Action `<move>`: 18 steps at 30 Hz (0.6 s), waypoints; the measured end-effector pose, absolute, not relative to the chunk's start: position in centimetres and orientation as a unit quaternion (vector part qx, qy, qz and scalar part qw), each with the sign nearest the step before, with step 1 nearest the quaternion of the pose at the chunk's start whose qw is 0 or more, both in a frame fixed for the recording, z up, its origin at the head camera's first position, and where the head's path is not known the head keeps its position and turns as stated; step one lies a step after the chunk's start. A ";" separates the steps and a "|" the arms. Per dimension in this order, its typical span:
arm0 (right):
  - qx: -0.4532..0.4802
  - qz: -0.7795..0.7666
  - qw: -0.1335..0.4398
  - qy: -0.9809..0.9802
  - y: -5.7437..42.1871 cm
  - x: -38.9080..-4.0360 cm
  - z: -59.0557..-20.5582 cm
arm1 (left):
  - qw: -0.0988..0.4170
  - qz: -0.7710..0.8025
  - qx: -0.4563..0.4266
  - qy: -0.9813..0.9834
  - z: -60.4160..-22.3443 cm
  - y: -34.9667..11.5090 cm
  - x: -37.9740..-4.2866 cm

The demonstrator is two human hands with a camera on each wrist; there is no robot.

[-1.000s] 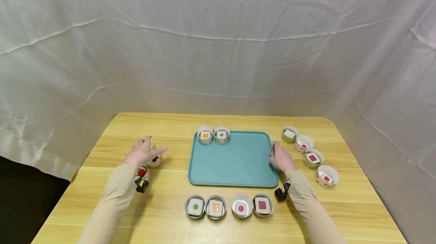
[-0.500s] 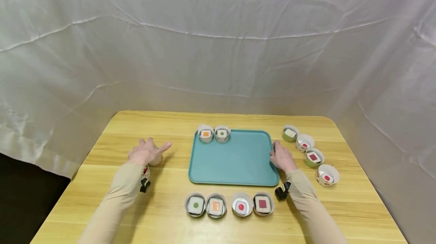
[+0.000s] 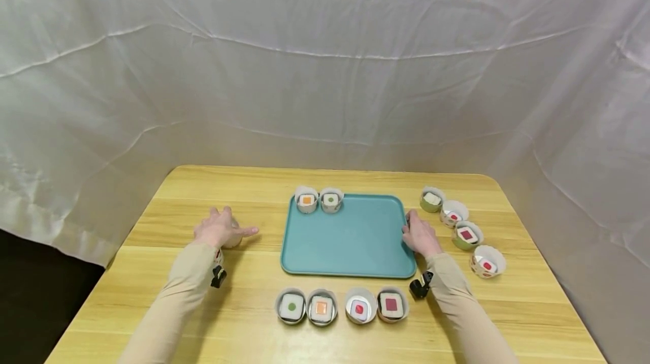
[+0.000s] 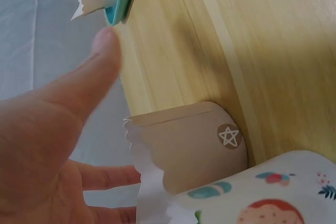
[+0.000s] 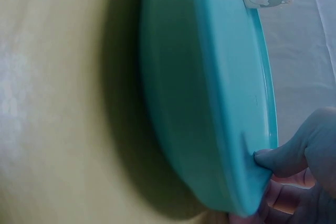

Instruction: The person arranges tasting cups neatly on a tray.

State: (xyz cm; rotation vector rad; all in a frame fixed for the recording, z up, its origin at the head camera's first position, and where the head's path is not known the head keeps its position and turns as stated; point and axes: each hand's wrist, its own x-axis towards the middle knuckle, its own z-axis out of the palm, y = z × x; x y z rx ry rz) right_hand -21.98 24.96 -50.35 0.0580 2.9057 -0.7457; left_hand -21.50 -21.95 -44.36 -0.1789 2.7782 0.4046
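Two hands busy here, and basically only the left hand [image 3: 220,231] has changed: compared with a second ago it's a bit closer to the tray [image 3: 350,240], thumb dropped lower, and it now covers more of the beige cup [image 4: 202,148], so the dark topping is hidden. Its thumb sticks out straight, apart from the fingers, which reach behind the cup's rim; can't tell if they touch it. A printed cup [image 4: 262,198] stands just beside. Right hand [image 3: 421,237] hasn't budged, thumb and fingers pinching the tray's right edge. Two cups [image 3: 307,202] still sit in its far left corner.
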 end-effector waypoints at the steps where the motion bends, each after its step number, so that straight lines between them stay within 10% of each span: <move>1: 0.019 -0.249 0.070 0.966 25.0 -22.0 -50.3 | 0.164 0.142 -0.061 0.974 -44.4 -21.9 -21.5; 18: 0.018 -0.251 0.065 0.966 24.9 -21.9 -50.1 | 0.179 0.161 -0.050 0.969 -44.4 -22.7 -21.5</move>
